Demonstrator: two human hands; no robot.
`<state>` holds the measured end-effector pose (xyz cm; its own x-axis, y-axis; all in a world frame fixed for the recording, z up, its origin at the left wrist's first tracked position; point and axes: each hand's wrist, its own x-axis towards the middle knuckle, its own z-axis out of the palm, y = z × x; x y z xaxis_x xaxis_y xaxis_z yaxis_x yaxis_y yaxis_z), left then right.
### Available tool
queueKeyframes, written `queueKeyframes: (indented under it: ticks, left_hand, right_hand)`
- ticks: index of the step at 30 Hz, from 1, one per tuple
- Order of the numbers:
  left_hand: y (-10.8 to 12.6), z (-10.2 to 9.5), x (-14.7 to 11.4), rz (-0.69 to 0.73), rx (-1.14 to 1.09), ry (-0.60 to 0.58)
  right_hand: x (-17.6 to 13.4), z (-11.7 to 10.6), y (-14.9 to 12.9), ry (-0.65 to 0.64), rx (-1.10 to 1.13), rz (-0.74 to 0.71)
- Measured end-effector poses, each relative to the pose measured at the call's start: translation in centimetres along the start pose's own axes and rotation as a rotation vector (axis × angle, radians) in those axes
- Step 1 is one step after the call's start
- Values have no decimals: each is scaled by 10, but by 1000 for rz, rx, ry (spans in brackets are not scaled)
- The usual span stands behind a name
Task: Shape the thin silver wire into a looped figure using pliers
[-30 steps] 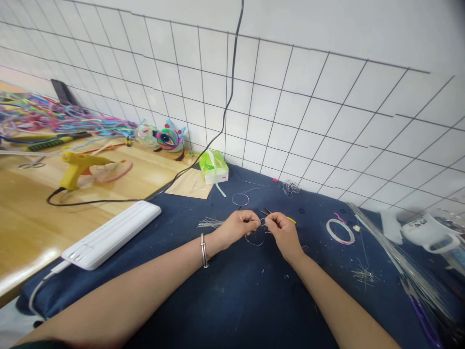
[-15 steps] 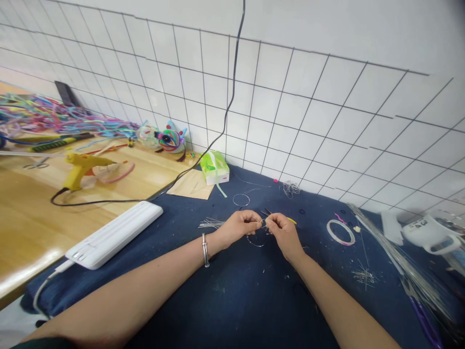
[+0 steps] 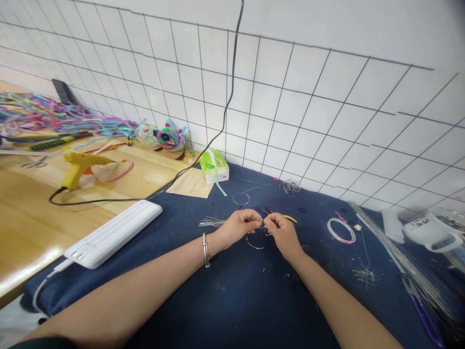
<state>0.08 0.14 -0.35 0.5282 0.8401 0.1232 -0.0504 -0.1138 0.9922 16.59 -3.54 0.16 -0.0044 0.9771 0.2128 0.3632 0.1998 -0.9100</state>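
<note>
Fingertips of my left hand (image 3: 241, 226) and my right hand (image 3: 282, 232) pinch close together over the dark blue cloth. Between and below them hangs a thin wire ring (image 3: 257, 247), with tiny pinkish spots near the fingers. Both hands grip its upper part; the exact spot under the fingertips is hidden. Just behind my right hand lie pliers with a yellow handle (image 3: 289, 218), partly covered. A second wire ring (image 3: 240, 198) with pink beads rests farther back. Cut wire pieces (image 3: 210, 222) lie beside my left hand.
A white power strip (image 3: 114, 233) and yellow glue gun (image 3: 78, 169) are at left. The green tissue pack (image 3: 214, 167) stands near the wall. On the right are a tape-like roll (image 3: 341, 230), a long wire bundle (image 3: 395, 257), a white mug (image 3: 432, 231) and a purple-handled tool (image 3: 423, 315).
My fingertips have drawn slightly closer together on the wire ring. The view has shifted a little; the other things lie as before.
</note>
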Motion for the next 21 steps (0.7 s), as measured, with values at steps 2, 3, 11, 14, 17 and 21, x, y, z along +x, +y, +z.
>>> queueKeyframes:
  ticks: [2,3,11,14,17,21]
  left_hand:
    - [0,1,0,6,11,5]
    - [0,1,0,10,15,7]
    - [0,1,-1,25,37,26]
    - [0,1,-1,13,14,25]
    - [0,1,-1,-21,-63,32]
    - [-1,0,0,-55,-154,114]
  right_hand:
    - [0,0,1,3,6,6]
    - [0,1,1,4,11,10]
    - [0,4,5,14,64,36]
    - [0,4,4,12,87,45]
    - [0,4,3,2,114,51]
    - [1,4,4,-2,199,79]
